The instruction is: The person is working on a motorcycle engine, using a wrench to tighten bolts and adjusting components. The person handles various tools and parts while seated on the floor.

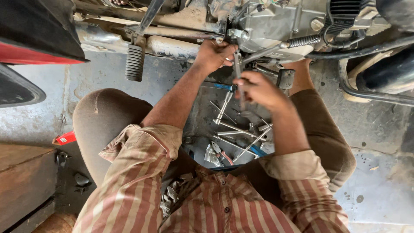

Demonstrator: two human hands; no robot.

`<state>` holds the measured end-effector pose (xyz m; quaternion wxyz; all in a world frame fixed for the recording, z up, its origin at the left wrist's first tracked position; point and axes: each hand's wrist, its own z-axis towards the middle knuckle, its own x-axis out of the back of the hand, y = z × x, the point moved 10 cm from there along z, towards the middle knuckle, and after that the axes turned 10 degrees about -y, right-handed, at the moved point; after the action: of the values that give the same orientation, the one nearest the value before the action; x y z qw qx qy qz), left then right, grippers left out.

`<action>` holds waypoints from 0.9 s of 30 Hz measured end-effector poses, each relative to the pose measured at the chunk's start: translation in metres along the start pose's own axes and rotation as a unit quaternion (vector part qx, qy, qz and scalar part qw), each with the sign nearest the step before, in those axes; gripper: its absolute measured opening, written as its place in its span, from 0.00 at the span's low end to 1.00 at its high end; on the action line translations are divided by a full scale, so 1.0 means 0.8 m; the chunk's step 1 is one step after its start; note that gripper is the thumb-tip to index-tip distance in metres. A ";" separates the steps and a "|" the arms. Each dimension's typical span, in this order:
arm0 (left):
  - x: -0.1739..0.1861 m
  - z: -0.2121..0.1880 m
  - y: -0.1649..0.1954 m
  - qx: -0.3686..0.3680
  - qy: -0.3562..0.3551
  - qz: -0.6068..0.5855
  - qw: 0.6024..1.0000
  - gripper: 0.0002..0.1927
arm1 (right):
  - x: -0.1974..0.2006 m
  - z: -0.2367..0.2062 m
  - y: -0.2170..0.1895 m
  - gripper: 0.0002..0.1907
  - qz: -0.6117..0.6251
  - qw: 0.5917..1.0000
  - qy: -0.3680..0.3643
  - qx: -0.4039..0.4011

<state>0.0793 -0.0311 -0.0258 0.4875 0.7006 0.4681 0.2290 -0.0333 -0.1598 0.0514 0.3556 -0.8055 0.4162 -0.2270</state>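
Note:
I squat in front of a motorcycle engine (276, 26). My left hand (214, 55) reaches up under the engine and grips the upper end of a long metal wrench (238, 69) where it meets the underside. My right hand (258, 89) is closed around the lower part of the same wrench. The wrench stands nearly upright between both hands. Its tip is hidden by my left fingers.
Several sockets, spanners and pliers lie in a tool tray (237, 133) on the floor between my knees. A rubber footpeg (134, 62) hangs at the left, the exhaust pipe (172, 45) runs behind it, and a spring (304, 41) sits at the right.

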 end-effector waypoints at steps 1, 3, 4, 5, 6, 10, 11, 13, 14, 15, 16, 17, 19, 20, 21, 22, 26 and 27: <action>0.001 0.001 0.000 0.003 -0.002 0.003 1.000 0.20 | 0.016 -0.004 0.002 0.12 -0.011 1.000 -0.006 -0.006; 0.000 -0.001 -0.001 0.011 -0.009 0.011 1.000 0.20 | 0.039 -0.009 0.007 0.13 -0.028 0.999 -0.015 -0.018; 0.000 -0.003 -0.001 0.010 -0.010 0.009 1.000 0.19 | 0.039 -0.007 0.006 0.13 -0.035 0.999 -0.014 0.002; 0.000 -0.004 0.001 0.007 -0.012 0.009 1.000 0.19 | 0.036 -0.003 0.003 0.13 -0.042 0.999 -0.011 0.024; -0.001 -0.004 0.004 0.004 -0.013 0.008 1.000 0.18 | 0.037 -0.002 -0.003 0.12 -0.050 0.998 -0.008 0.046; -0.002 -0.008 0.005 -0.004 -0.008 0.015 1.000 0.18 | 0.050 -0.009 0.001 0.12 -0.080 0.991 0.099 0.028; -0.003 -0.008 0.004 -0.004 -0.008 0.028 1.000 0.18 | 0.052 -0.011 0.001 0.12 -0.109 0.988 0.107 0.016; -0.002 -0.006 0.005 0.004 -0.015 0.043 0.999 0.18 | 0.057 -0.012 -0.002 0.13 -0.128 0.986 0.106 0.010; -0.002 -0.005 0.004 0.013 -0.020 0.044 0.999 0.18 | 0.061 -0.016 -0.005 0.13 -0.116 0.988 0.096 0.016; -0.003 -0.004 0.003 0.021 -0.026 0.046 0.998 0.17 | 0.063 -0.017 -0.009 0.13 -0.105 0.990 0.087 0.022; -0.002 -0.004 0.002 0.031 -0.025 0.041 0.998 0.17 | 0.063 -0.016 -0.006 0.13 -0.081 0.993 0.081 0.006; -0.001 -0.004 0.001 0.040 -0.023 0.037 0.998 0.16 | 0.058 -0.012 -0.004 0.13 -0.058 0.996 0.074 -0.010; 0.000 -0.004 0.002 0.046 -0.015 0.021 0.999 0.15 | 0.028 0.004 -0.003 0.14 -0.009 0.999 0.030 -0.031; 0.001 -0.005 0.003 0.043 -0.009 0.012 0.999 0.15 | 0.002 0.018 -0.003 0.14 0.018 0.999 -0.007 -0.036; 0.002 -0.006 0.003 0.040 -0.004 0.003 0.999 0.15 | -0.027 0.037 -0.009 0.13 0.110 0.994 -0.019 -0.002; 0.003 -0.006 0.008 0.023 -0.001 0.002 1.000 0.15 | -0.050 0.051 -0.015 0.12 0.204 0.978 -0.030 0.032; 0.012 -0.007 0.002 0.051 0.017 0.064 0.997 0.19 | -0.071 0.069 -0.014 0.12 0.180 0.981 -0.019 0.066; 0.015 -0.008 -0.005 0.079 0.023 0.092 0.992 0.21 | -0.061 0.064 -0.003 0.11 0.153 0.987 -0.019 0.040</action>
<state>0.0783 -0.0175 -0.0282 0.3966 0.7716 0.4295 0.2507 -0.0250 -0.0986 0.0169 0.4259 -0.7216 0.5182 -0.1713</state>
